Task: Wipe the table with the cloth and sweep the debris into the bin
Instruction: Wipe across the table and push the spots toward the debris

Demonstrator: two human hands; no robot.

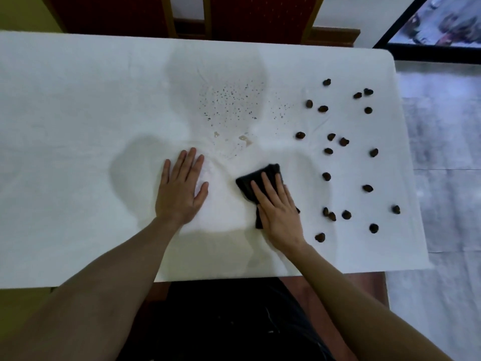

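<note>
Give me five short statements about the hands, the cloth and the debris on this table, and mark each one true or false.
1. The right hand presses flat on the dark cloth. True.
2. The left hand holds a second cloth. False: it rests flat on the bare white table and holds nothing.
3. The dark debris pieces lie scattered to the right of the cloth. True.
4. A bin stands on the table beside the debris. False: no bin is in view.
5. Small droplets speckle the table beyond the hands. True.
</note>
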